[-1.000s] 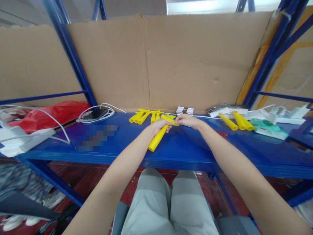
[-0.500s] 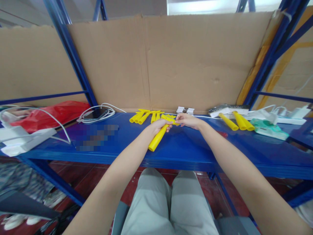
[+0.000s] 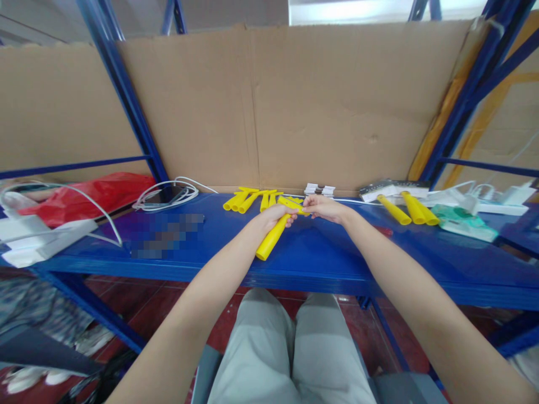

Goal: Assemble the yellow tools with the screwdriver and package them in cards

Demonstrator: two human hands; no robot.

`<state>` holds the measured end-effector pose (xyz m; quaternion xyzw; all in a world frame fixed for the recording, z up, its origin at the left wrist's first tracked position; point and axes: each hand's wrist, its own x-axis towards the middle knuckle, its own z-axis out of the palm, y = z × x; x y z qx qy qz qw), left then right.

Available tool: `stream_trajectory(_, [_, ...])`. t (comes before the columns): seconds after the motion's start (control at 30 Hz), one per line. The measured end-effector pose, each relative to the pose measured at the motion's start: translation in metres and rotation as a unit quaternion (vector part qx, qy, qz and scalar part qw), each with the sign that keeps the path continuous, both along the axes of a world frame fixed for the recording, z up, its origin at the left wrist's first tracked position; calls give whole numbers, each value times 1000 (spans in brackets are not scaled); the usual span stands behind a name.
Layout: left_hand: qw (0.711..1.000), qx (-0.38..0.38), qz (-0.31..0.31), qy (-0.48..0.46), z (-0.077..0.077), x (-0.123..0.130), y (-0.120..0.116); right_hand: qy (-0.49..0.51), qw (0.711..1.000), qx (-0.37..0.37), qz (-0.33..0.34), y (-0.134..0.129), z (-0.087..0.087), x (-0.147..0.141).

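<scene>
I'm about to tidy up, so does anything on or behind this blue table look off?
Nothing looks spilled. The cardboard behind has a small dent right of centre, as if knocked. A pixelated patch masks part of the table at left, so I can't judge there.

Over the blue table [image 3: 227, 241], the left hand [image 3: 278, 214] and right hand [image 3: 323, 207] are bare, as are the slim, smooth left forearm [image 3: 202, 297] and right forearm [image 3: 396, 269]. Below the table's front edge, pale grey-green trousers [image 3: 256, 348] cover both legs, plain cloth with soft creases and rounded folds at the knees.
</scene>
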<state>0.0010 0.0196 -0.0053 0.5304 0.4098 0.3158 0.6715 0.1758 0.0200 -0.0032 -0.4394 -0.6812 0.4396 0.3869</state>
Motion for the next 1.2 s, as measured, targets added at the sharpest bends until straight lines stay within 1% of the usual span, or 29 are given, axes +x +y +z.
stream_trajectory(0.23, [1000,-2,-1,1,-1,-1,4,9,1000,-6,-14,0,-1,-1])
stream_trajectory(0.4, [1000,4,8,13,2,1,-1,2,1000,-12,-21,0,-2,-2])
stream_trajectory(0.57, [1000,1,14,3,3,1,-4,0,1000,-9,-28,0,-1,-2])
stream_trajectory(0.83, [1000,-7,0,-10,0,-1,3,11,1000,-5,-19,-1,-1,-2])
stream_trajectory(1.0, [1000,-9,2,-3,1,-1,3,4,999,-8,-34,-2,0,-4])
stream_trajectory(1.2, [1000,-7,5,-1,2,-1,0,-5,999,-14,-31,-2,1,-2])
